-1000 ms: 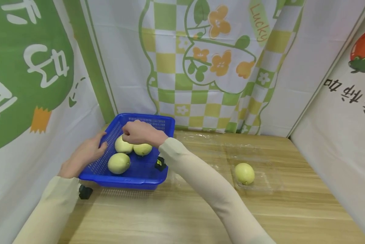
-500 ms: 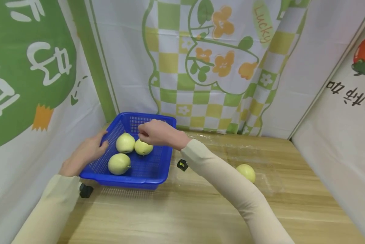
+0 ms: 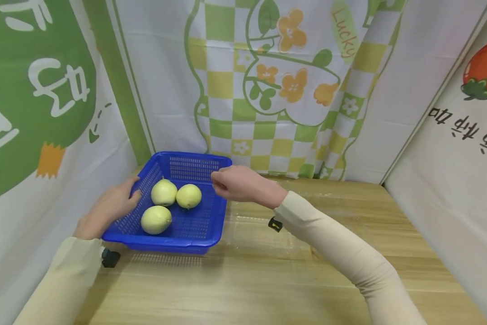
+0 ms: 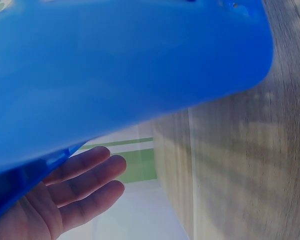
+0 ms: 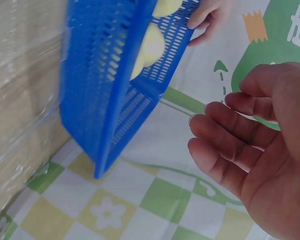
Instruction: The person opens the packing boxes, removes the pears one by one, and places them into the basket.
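My left hand (image 3: 110, 208) holds the left rim of a blue plastic basket (image 3: 168, 243), thumb on the inner side. In the left wrist view several of its fingers (image 4: 92, 182) extend loosely outside the wall. Three pale yellow-green pears lie in the basket: a rear left pear (image 3: 164, 192), a pear beside it (image 3: 188, 196) and a front pear (image 3: 156, 220). My right hand (image 3: 243, 184) hovers by the basket's right rim, holding nothing. The right wrist view shows its fingers (image 5: 225, 135) loosely curled, apart from the basket.
Clear plastic packaging (image 3: 259, 230) lies on the wooden table (image 3: 243, 284), right of the basket. A printed cloth (image 3: 280, 153) hangs behind, a left cloth wall (image 3: 101, 167) stands close to the basket, and a right wall (image 3: 451, 189) bounds the other side.
My right hand has moved right from above the pears to beyond the basket's right rim. Its forearm now covers the place where another pear showed. The left hand stays at the rim.
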